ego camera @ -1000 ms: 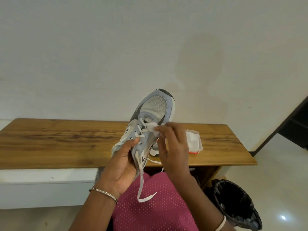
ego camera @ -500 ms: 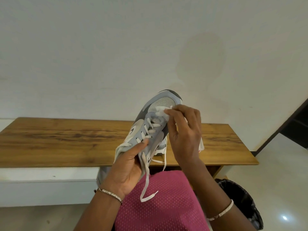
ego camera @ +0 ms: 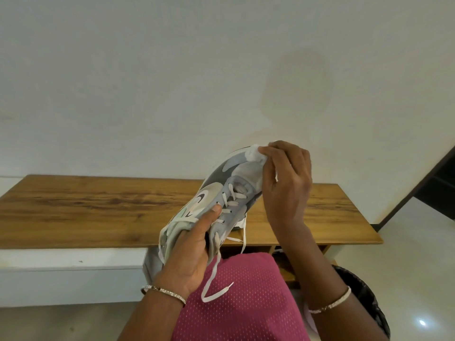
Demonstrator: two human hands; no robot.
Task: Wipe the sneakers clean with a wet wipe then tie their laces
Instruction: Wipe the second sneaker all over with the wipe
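Item: grey mesh running sneaker [ego camera: 221,193], held in the air above the near edge of the wooden bench [ego camera: 98,210], toe raised and pointing away, over a magenta-clad lap [ego camera: 246,303].

Left hand [ego camera: 189,252]: fingers curled round the heel end, thumb laid along the lace eyelets.

Right hand [ego camera: 285,183]: fingertips pinching a bunched wet wipe [ego camera: 256,153] against the toe tip.

Change: within the last second the wipe has travelled from the upper laces, across the toe box, to the toe tip, and the shoe has tilted higher.

Status, as judged: upper stroke finishing; sides and sole likely remain.

Laces [ego camera: 216,274]: untied, one end dangling over the lap.

Also present: black-lined bin [ego camera: 364,291], lower right.
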